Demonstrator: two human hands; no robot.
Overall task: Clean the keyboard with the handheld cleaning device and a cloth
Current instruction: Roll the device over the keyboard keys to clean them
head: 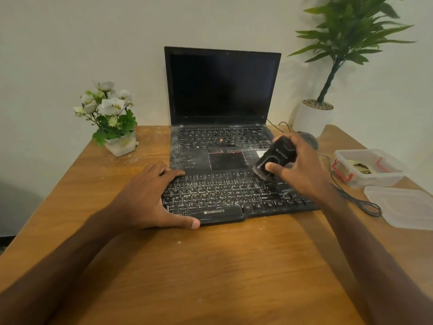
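Note:
A black dusty keyboard (234, 195) lies on the wooden table (210, 266) in front of an open black laptop (220, 102). My left hand (150, 198) grips the keyboard's left end, fingers over its top edge and thumb along the front edge. My right hand (302, 170) holds a black handheld cleaning device (274, 156), tilted, its lower brush end touching the keys at the upper right of the keyboard. White dust covers the keys and the laptop's palm rest. No cloth is in view.
A white flower pot (119, 144) stands at the back left, a tall potted plant (314, 116) at the back right. A clear plastic box (367, 170) with red clips and its lid (403, 207) sit at the right edge. A black cable (360, 202) runs beside the keyboard.

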